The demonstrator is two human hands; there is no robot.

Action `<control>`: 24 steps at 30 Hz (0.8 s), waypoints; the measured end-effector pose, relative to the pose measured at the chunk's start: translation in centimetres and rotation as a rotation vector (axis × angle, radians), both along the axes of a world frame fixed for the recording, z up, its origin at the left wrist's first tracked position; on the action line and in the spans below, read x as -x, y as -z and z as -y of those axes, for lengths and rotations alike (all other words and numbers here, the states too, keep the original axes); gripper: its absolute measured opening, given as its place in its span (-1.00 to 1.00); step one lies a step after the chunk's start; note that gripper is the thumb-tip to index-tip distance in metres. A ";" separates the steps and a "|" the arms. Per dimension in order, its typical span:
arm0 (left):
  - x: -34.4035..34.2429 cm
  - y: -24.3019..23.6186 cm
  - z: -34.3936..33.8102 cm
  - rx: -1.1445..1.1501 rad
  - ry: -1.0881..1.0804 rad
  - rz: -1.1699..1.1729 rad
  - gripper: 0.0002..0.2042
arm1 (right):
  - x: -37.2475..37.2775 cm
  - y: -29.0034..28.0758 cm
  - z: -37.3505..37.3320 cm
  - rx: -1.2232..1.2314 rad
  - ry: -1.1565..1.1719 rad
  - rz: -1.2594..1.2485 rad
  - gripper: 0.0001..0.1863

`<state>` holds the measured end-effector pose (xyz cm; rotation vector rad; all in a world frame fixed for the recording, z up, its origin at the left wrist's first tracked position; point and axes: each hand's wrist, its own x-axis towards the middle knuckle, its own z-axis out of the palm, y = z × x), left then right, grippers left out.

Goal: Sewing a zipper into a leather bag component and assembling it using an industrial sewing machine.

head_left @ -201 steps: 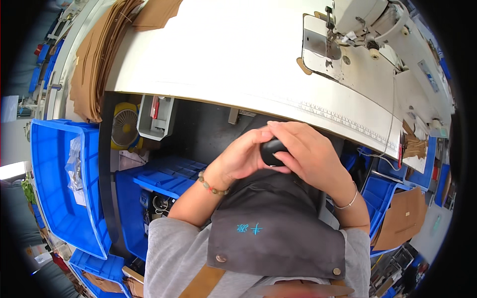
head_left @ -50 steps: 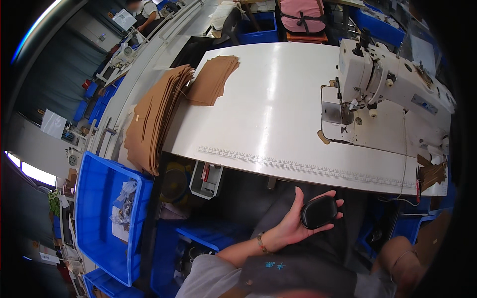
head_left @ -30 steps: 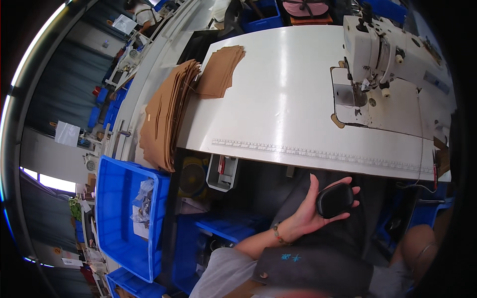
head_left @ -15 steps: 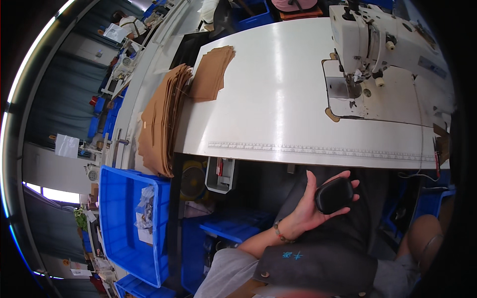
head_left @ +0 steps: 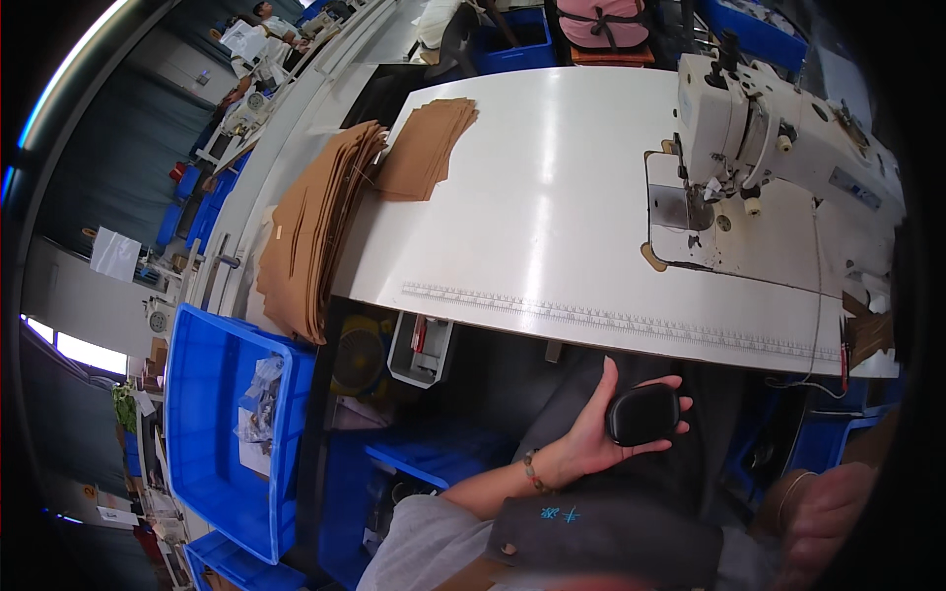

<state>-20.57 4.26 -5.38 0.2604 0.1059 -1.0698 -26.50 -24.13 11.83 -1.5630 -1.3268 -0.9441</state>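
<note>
On the upturned palm of my left hand (head_left: 581, 438) lies a small black case with rounded corners (head_left: 642, 415). My thumb points up beside it and the fingertips curl round its far side. The hand is over my dark apron (head_left: 601, 532), just below the front edge of the white sewing table (head_left: 532, 227). At the lower right, my right hand (head_left: 828, 522) is close to the camera, dim and blurred. A thin bracelet circles that wrist. Whether those fingers hold anything does not show.
A white sewing machine (head_left: 734, 128) stands at the table's right. Stacked brown fabric pieces (head_left: 320, 231) hang over the left edge, with a smaller brown pile (head_left: 429, 148) beside them. A blue crate (head_left: 232, 433) with plastic bags is at left. A grey drawer (head_left: 422, 350) hangs under the table.
The view has shifted, so the table and machine sit lower. My right hand has come up into view at the lower right. The black case stays in my left hand.
</note>
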 end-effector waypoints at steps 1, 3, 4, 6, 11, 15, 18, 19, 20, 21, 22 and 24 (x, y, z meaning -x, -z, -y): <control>0.0 -0.2 0.4 -0.020 0.038 -0.038 -0.05 | 0.7 0.6 0.8 0.123 0.033 -0.049 -0.67; 0.5 1.0 0.7 -0.004 0.057 -0.032 -0.04 | -0.8 1.9 -0.7 0.373 0.064 -0.188 -0.63; 0.8 2.1 0.2 -0.002 0.031 -0.034 -0.04 | -3.1 3.3 -5.5 0.198 0.173 -0.282 -0.71; 1.2 2.0 0.5 0.023 0.053 -0.066 -0.07 | -3.0 7.6 -8.0 0.362 0.269 -0.513 -0.54; 3.0 4.6 0.8 -0.232 0.017 -0.192 -0.21 | -2.2 13.8 -9.5 0.625 0.388 -0.597 -0.26; 3.0 5.2 0.4 -0.285 0.034 -0.154 -0.22 | -1.8 15.3 -8.9 0.660 0.306 -0.738 -0.18; 3.0 6.0 0.3 -0.280 0.053 -0.132 -0.22 | -2.0 15.2 -8.7 0.685 0.261 -0.762 -0.20; 3.1 6.3 0.3 -0.272 0.060 -0.122 -0.21 | -2.1 15.1 -8.6 0.695 0.242 -0.779 -0.22; 3.1 6.1 0.2 -0.273 0.060 -0.123 -0.21 | -2.1 15.2 -8.5 0.694 0.241 -0.780 -0.22; 3.0 5.8 0.1 -0.316 0.084 -0.137 -0.20 | -2.2 15.3 -8.3 0.714 0.226 -0.778 -0.23; 3.0 5.6 0.1 -0.360 0.109 -0.152 -0.18 | -2.2 15.3 -8.2 0.732 0.211 -0.775 -0.23; 3.1 6.1 0.0 -0.372 0.128 -0.156 -0.17 | -2.3 14.8 -8.2 0.777 0.203 -0.755 -0.23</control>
